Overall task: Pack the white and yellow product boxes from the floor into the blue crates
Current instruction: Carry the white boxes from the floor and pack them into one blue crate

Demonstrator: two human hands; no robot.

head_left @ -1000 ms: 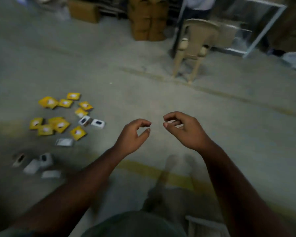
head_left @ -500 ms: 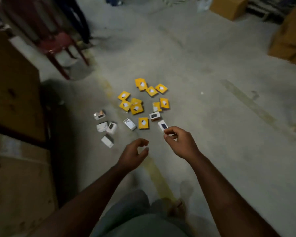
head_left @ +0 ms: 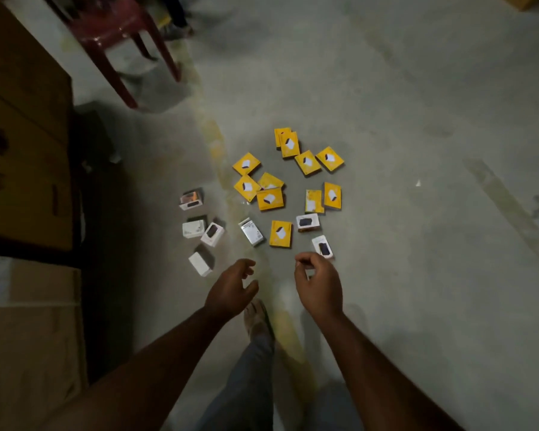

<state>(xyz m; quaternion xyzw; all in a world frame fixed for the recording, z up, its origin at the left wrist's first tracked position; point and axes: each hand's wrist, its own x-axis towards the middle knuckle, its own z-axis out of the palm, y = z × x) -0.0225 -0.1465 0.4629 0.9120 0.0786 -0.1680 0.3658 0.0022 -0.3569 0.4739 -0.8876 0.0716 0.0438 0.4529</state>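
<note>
Several yellow product boxes (head_left: pixel 280 233) lie scattered on the grey concrete floor (head_left: pixel 417 244) ahead of me, in a loose cluster. Several white product boxes (head_left: pixel 252 233) lie among them and to their left, one (head_left: pixel 322 246) just beyond my right fingertips. My left hand (head_left: pixel 231 289) hovers above the floor with its fingers loosely curled and holds nothing. My right hand (head_left: pixel 318 286) hangs beside it, fingers curled, thumb near the forefinger, also holding nothing. No blue crate is in view.
A dark red plastic chair (head_left: pixel 119 32) stands at the upper left. Large brown cardboard cartons (head_left: pixel 19 135) fill the left side. A worn yellow floor line (head_left: pixel 215 141) runs toward my foot (head_left: pixel 257 318). Someone's feet (head_left: pixel 175 26) show at the top.
My view has swung left and down, from a beige chair across the room to the boxes, which are now closer and centred. Both hands stay out in front, loosely curled.
</note>
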